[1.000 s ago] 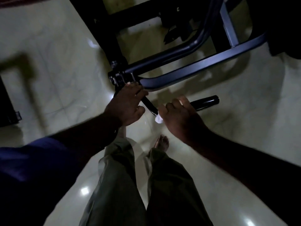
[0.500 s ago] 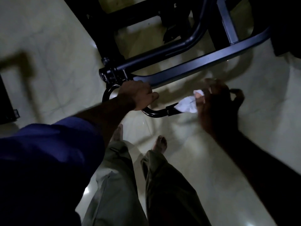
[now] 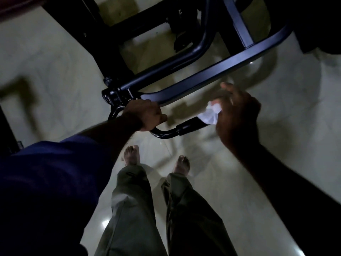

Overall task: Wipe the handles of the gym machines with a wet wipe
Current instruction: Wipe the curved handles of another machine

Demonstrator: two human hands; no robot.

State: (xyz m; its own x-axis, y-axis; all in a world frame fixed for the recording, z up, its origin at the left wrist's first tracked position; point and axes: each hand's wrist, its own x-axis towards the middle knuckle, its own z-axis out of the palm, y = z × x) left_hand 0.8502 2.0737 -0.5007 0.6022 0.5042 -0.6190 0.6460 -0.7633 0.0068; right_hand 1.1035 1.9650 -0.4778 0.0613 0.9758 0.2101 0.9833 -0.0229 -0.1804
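A black curved handle bar (image 3: 167, 134) hangs from the dark frame of a gym machine (image 3: 212, 76). My left hand (image 3: 147, 115) grips the bar near its pivot at the left. The bar's foam grip (image 3: 190, 125) runs rightward into a white wet wipe (image 3: 210, 114). My right hand (image 3: 238, 115) holds the wipe bunched around the grip's outer end, which is hidden under the wipe and hand. The hand is motion-blurred.
Glossy pale floor tiles (image 3: 55, 71) lie below. My two bare feet (image 3: 131, 154) and grey trouser legs stand under the handle. A dark post (image 3: 103, 34) of the machine rises at upper left. A dark object (image 3: 7, 130) sits at the left edge.
My right hand slid with the wipe from the inner part of the grip out to its far end. My left hand shifted its hold along the curved bar.
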